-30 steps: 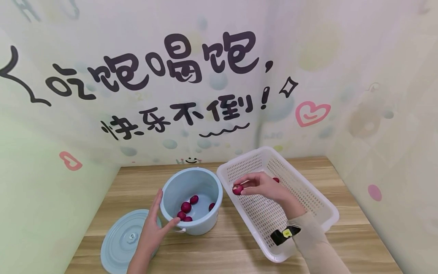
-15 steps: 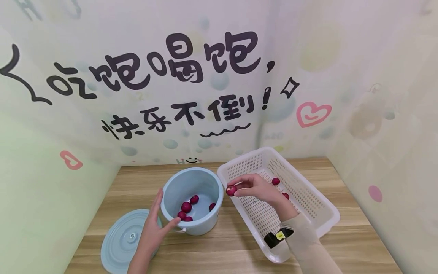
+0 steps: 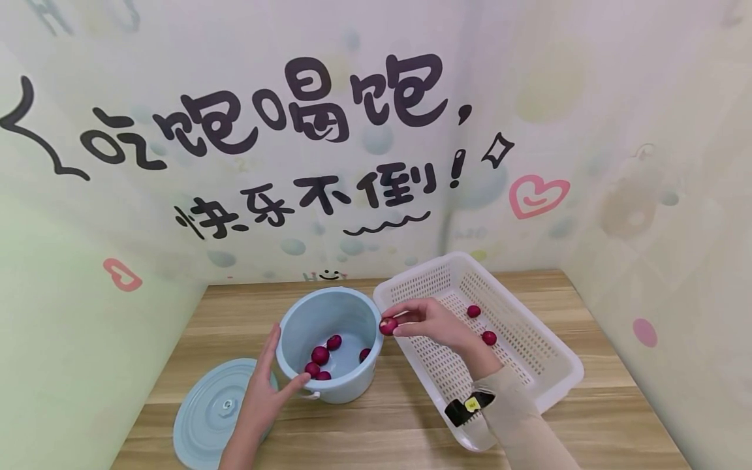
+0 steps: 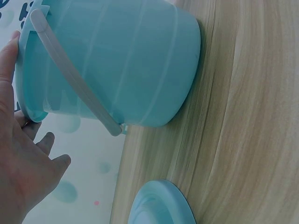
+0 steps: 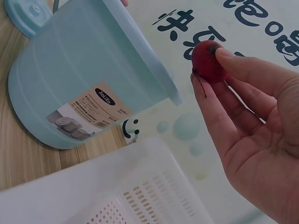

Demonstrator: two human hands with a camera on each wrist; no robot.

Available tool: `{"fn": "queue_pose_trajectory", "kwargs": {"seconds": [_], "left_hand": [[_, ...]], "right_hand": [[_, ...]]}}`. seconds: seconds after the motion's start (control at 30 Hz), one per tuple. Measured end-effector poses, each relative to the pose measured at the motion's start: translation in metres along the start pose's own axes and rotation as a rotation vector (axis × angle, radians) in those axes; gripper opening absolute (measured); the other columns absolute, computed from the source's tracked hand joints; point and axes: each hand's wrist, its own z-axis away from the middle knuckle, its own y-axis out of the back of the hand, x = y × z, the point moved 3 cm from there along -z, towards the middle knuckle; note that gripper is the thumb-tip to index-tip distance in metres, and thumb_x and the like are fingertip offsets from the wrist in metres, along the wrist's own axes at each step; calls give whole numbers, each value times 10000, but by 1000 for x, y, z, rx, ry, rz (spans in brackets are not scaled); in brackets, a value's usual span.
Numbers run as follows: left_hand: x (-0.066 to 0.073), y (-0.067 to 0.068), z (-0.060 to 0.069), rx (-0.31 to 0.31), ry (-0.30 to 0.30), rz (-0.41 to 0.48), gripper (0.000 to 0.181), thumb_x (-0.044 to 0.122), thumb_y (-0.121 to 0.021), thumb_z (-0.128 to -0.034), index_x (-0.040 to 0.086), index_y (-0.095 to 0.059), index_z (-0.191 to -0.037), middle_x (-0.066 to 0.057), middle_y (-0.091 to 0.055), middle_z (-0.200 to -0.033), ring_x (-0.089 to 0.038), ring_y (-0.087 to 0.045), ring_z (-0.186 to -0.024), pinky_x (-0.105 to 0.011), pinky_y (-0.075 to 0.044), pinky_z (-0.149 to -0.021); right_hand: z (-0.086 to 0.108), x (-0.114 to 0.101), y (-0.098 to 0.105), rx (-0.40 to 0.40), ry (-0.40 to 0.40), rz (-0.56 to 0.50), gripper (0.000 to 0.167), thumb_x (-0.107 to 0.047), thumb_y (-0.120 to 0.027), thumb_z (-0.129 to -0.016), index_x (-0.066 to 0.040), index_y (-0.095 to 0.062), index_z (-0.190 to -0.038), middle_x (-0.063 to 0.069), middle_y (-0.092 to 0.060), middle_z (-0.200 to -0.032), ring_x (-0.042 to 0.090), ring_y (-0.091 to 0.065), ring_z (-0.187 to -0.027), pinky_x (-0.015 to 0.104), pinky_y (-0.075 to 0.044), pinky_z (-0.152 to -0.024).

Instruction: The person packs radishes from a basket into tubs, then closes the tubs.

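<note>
My right hand [image 3: 431, 323] pinches a small round red radish [image 5: 209, 61] between thumb and fingertips. In the head view this radish sits at the right rim of a light blue bucket [image 3: 364, 382]; the right wrist view shows it above rim height, apart from the bucket, a thin dark root hanging down. My left hand [image 3: 267, 382] touches the bucket's left rim, thumb and fingers spread and fairly straight. Several radishes [image 3: 320, 356] lie on the bucket floor. Two more radishes [image 3: 489, 337] are in a white perforated basket [image 3: 564, 372], partly under my right forearm.
A round blue lid [image 3: 200, 414] lies on the wooden table [image 3: 376, 437] left of the bucket, partly behind my left forearm. The bucket's pale handle [image 4: 77, 77] hangs down its side. A printed wall [image 3: 376, 215] closes off the back.
My right hand has moved left with its radish, from over the basket to the bucket's rim. Two radishes in the basket are now uncovered. My left hand stays on the bucket.
</note>
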Motion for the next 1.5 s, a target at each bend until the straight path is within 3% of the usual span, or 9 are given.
{"fn": "queue_pose_trajectory", "kwargs": {"seconds": [0.27, 0.63, 1.5], "left_hand": [[0, 0, -1, -3, 11, -5, 1011, 438, -771, -846, 376, -98, -1597, -23, -98, -1701, -393, -130, -1551, -726, -198, -1167], [0, 0, -1, -10, 26, -5, 1004, 463, -761, -848, 393, -91, -1593, -18, -99, -1701, -388, -132, -1553, -727, -208, -1161], [1, 0, 0, -2, 20, 7, 1003, 427, -769, -850, 379, -101, -1597, -18, -100, -1701, -399, -133, -1550, -731, -207, -1158]], "right_hand": [[-5, 0, -5, -12, 3, -55, 373, -68, -707, -901, 50, -641, -1249, 266, -707, -1150, 75, -723, -935, 232, -599, -875], [-10, 2, -10, 0, -21, -19, 356, -108, -723, -897, -4, -670, -1233, 191, -734, -1143, 89, -717, -946, 219, -588, -876], [-20, 2, -22, 4, -32, 5, 347, -134, -720, -903, -35, -679, -1232, 167, -733, -1160, 134, -710, -986, 213, -582, -878]]}}
